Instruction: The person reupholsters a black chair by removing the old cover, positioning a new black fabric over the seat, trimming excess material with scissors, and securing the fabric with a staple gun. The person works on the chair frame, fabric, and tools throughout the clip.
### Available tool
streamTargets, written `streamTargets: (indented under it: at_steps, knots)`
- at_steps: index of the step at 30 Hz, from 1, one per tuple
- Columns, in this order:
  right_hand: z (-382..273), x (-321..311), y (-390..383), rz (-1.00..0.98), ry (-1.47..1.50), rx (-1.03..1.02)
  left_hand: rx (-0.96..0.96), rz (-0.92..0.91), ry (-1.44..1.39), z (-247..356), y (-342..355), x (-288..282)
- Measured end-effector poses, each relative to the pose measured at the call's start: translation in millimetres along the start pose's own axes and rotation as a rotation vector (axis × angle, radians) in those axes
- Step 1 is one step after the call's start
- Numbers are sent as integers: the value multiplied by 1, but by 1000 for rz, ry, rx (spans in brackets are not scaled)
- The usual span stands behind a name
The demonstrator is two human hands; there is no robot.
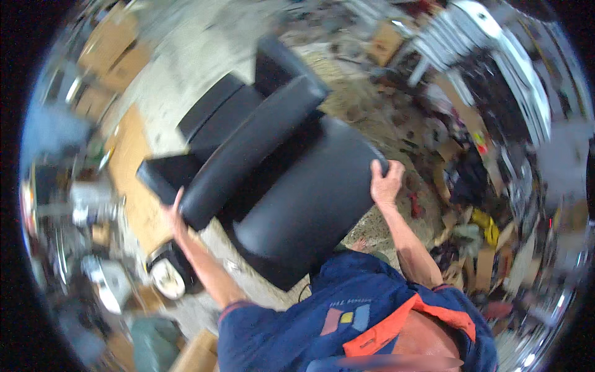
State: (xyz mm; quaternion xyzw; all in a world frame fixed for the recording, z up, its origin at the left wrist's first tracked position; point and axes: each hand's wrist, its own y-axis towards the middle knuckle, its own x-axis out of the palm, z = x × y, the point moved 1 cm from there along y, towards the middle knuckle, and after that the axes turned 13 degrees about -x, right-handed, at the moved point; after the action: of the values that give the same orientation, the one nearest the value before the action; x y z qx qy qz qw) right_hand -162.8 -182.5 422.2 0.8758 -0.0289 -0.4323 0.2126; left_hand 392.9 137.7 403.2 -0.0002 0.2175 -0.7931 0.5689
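A bulky black armchair (pixel 310 192) with smooth, leather-like covering stands tilted right in front of my body. Its wide rounded back panel faces me, and a long padded roll runs behind that, with seat and arm parts beyond. At the panel's right edge my right hand (pixel 387 183) is closed, thumb on the near face and fingers round the rim. My left hand (pixel 173 214) grips the armchair's left side, by the end of the padded roll; part of its fingers is hidden behind the edge. The armchair's underside is out of sight.
A brown cardboard sheet (pixel 133 186) lies on the floor at left, with cardboard boxes (pixel 111 53) farther off. A round black-and-white device (pixel 167 276) sits near my left forearm. White slatted furniture (pixel 455 37) and heaped scraps (pixel 471 173) fill the right side.
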Motion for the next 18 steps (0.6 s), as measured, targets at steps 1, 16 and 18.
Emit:
streamTargets:
  at_steps: [1, 16, 18]
  knots:
    - [2, 1, 3, -20, 2, 15, -28, -31, -65, 1, 1, 4]
    - [56, -7, 56, -20, 42, 197, 36, 130, 207, 52, -66, 108]
    - [73, -7, 75, -45, 106, 274, 144, 52, 287, 61, -82, 163]
